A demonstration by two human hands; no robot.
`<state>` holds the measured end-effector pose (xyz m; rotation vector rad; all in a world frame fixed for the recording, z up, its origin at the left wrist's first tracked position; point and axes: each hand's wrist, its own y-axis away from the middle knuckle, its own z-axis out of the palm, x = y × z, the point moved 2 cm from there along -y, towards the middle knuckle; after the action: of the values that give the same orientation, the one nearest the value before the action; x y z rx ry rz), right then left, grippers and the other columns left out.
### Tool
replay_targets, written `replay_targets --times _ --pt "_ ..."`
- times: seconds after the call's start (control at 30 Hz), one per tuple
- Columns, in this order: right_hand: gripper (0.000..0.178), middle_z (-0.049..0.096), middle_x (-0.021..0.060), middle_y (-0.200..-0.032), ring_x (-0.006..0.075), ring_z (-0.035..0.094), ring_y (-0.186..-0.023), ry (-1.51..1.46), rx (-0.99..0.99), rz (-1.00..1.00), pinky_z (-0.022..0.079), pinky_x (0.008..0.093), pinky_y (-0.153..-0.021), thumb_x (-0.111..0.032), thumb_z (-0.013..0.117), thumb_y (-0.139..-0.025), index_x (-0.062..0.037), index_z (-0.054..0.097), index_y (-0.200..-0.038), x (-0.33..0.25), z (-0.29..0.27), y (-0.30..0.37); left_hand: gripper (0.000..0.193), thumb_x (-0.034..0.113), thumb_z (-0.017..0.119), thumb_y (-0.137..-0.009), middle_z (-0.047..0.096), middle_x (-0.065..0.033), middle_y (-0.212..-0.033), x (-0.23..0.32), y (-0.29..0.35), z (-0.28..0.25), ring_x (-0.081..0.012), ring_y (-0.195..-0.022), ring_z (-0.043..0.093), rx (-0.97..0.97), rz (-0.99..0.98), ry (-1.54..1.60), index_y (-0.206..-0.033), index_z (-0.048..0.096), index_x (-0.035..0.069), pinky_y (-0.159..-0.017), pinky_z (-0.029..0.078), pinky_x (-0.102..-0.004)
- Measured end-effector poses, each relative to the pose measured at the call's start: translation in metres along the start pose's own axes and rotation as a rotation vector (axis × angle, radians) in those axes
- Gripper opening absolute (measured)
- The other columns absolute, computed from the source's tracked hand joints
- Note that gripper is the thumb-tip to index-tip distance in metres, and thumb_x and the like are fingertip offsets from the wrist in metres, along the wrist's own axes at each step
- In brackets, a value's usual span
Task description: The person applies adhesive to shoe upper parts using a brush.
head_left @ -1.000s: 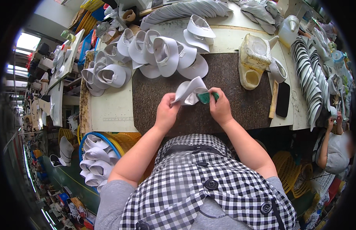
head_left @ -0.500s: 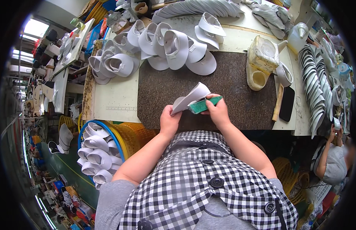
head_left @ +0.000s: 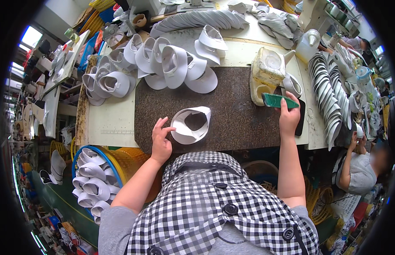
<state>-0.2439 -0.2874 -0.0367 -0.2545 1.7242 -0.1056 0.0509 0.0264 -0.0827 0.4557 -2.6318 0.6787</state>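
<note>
A single white shoe upper (head_left: 179,131), shaped like an open loop, lies on the dark brown work mat (head_left: 235,123). Beside its left edge is my left hand (head_left: 161,142), fingers spread, one fingertip at or touching the rim. My right hand (head_left: 288,115) is raised on the right and grips a green-backed brush (head_left: 274,100). The brush is in front of the small round cup of a yellowish-white, crusted pot (head_left: 267,70); whether it touches the cup, I cannot tell. Bristles are hard to make out.
Several white uppers (head_left: 174,63) cluster along the mat's far edge. A blue-rimmed yellow basket (head_left: 121,170) of uppers stands at lower left. Stacked white pieces (head_left: 327,93) and a plastic bottle (head_left: 308,42) are on the right, a black phone (head_left: 300,123) nearer. Another person (head_left: 356,170) sits at far right.
The upper, held in my left hand before, now lies on the mat, released. My right hand has carried the green brush rightward to the pot. The whole view has shifted slightly.
</note>
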Motion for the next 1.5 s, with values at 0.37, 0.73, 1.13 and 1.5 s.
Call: replay_targets --times 0.37,0.73,1.13,1.5 --pt "0.017 0.065 0.0086 -0.092 0.0167 0.064 -0.081 0.267 0.062 -0.026 0.052 0.0292 -0.065 -0.013 0.063 -0.09 -0.0058 0.061 -0.106 0.036 0.011 -0.034 0.042 0.037 0.062 -0.093 0.062 -0.0145 -0.104 0.014 -0.003 0.035 -0.0243 -0.089 0.065 -0.255 -1.299 1.126 -0.112 0.053 0.001 -0.076 0.055 -0.0355" --pt "0.017 0.062 0.0056 -0.096 0.0132 0.063 -0.081 -0.35 -0.621 0.263 0.056 0.0279 -0.07 -0.007 0.062 -0.092 -0.0051 0.059 -0.108 -0.032 0.148 0.106 0.015 0.014 0.055 -0.096 0.067 -0.0124 -0.095 -0.001 0.027 0.052 -0.0222 -0.087 0.068 -0.084 -1.328 1.307 -0.099 0.058 0.0 -0.079 0.058 -0.0348" --pt "0.037 0.068 0.0086 -0.095 0.0287 0.066 -0.091 0.039 -1.166 -0.551 0.054 0.0367 -0.079 0.012 0.06 -0.068 -0.0097 0.067 -0.098 -0.025 0.183 0.132 0.022 0.014 0.045 -0.099 0.066 -0.0168 -0.102 -0.005 0.035 0.046 -0.0254 -0.092 0.068 -0.052 -1.333 1.432 -0.108 0.056 -0.004 -0.079 0.059 -0.0348" --pt "0.045 0.067 0.0056 -0.1 0.0266 0.064 -0.099 0.132 -1.296 -0.756 0.054 0.0373 -0.083 0.012 0.059 -0.061 -0.0115 0.064 -0.099 -0.038 0.197 0.132 0.021 0.016 0.043 -0.101 0.065 -0.0146 -0.095 0.002 0.036 0.054 -0.0233 -0.086 0.068 0.002 -1.29 1.343 -0.102 0.054 -0.003 -0.076 0.058 -0.0349"
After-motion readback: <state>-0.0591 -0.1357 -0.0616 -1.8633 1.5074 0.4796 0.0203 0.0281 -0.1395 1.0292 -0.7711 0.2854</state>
